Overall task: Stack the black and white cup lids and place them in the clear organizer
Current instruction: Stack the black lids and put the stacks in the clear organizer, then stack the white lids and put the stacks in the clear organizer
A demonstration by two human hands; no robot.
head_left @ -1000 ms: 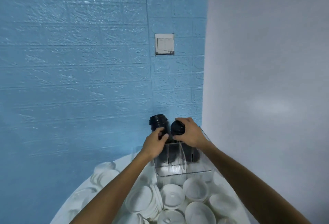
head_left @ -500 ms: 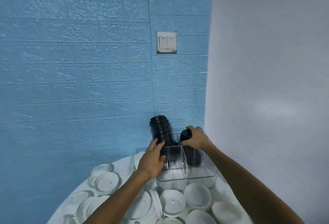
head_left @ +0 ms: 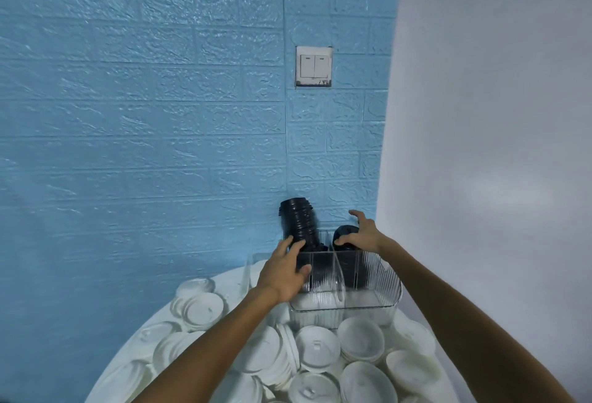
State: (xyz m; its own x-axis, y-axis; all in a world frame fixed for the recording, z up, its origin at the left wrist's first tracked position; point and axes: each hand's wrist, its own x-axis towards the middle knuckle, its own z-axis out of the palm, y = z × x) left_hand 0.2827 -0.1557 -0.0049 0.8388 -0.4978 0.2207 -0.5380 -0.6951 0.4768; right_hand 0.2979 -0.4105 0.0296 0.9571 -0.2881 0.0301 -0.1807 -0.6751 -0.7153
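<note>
1. Nearest us, loose white lids (head_left: 315, 349) cover the round tabletop (head_left: 224, 277).
2. Behind them stands the clear organizer (head_left: 382, 290).
3. Our left hand (head_left: 283, 269) curls its fingers around the tall black lid stack (head_left: 298, 224), which leans in the organizer's left compartment.
4. Our right hand (head_left: 360, 234), fingers spread, rests on the shorter black stack (head_left: 341, 231) in the right compartment.

We see a tall black lid stack (head_left: 299, 224) tilted left, its base in the back-left compartment of the clear organizer (head_left: 386, 290). A shorter black stack (head_left: 344, 233) sits upright in the back-right compartment. White lids (head_left: 317, 349) lie loose and partly stacked on the desk (head_left: 230, 277), in front and left of the organizer.
</note>
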